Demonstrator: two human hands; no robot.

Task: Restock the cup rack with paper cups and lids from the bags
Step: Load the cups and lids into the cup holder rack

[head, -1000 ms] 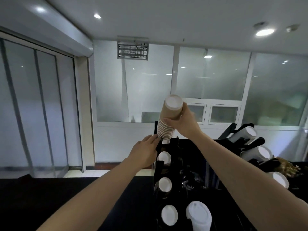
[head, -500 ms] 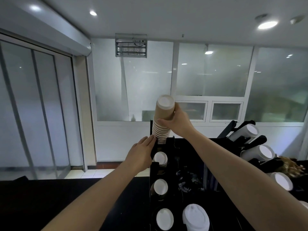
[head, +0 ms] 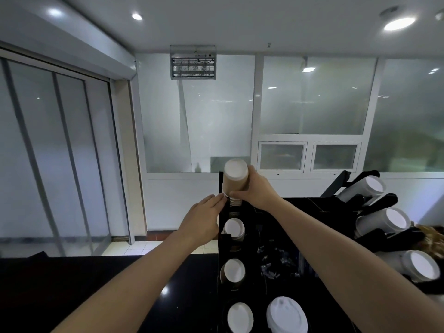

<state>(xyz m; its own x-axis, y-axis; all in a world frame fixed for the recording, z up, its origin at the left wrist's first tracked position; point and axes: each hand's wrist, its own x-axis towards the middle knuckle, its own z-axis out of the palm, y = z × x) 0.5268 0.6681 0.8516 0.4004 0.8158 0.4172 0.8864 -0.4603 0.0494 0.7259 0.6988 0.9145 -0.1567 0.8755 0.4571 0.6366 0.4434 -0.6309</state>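
At the far left corner of the black cup rack (head: 298, 212), the right hand (head: 254, 189) grips a brown cup stack (head: 235, 180) half sunk in the top slot, while the left hand (head: 204, 219), fingers straight, touches its rims. Light, crushable paper probably; best held low around the sides.

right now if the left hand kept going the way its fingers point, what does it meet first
Probably the stack of brown paper cups: the left hand points at the stack's lower rims, seemingly already touching them above the black cup rack.
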